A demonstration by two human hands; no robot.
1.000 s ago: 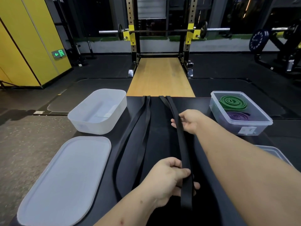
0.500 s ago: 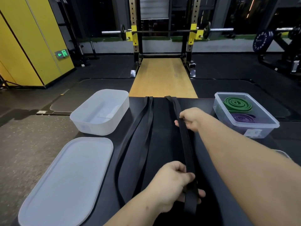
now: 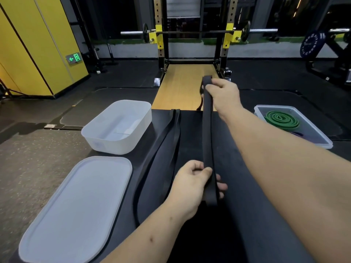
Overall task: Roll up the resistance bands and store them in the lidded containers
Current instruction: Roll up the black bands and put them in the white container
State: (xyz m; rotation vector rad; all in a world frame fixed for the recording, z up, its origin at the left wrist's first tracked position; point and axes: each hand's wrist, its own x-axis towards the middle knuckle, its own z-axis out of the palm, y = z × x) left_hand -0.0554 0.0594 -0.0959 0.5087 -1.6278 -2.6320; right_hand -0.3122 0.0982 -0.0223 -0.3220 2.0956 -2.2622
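Observation:
A black resistance band (image 3: pixel 207 133) is stretched taut above the black table (image 3: pixel 190 141). My right hand (image 3: pixel 221 93) grips its far end, raised beyond the table's far edge. My left hand (image 3: pixel 191 182) pinches its near end just above the table. A second black band (image 3: pixel 167 149) lies flat in a long loop to the left. An empty white container (image 3: pixel 117 128) stands at the left, with its lid (image 3: pixel 76 209) lying in front of it. At the right, a clear lidded container (image 3: pixel 292 126) holds a rolled green band (image 3: pixel 281 119) and a purple one (image 3: pixel 299 133).
A squat rack with a loaded barbell (image 3: pixel 197 32) stands beyond the table on a wooden platform (image 3: pixel 182 88). A yellow wall (image 3: pixel 34 46) rises at the left. Weight plates on a machine (image 3: pixel 311 44) are at the far right.
My right hand slid along the band to its far end and lifted it off the table, pulling the band taut. My left hand kept its hold on the near end.

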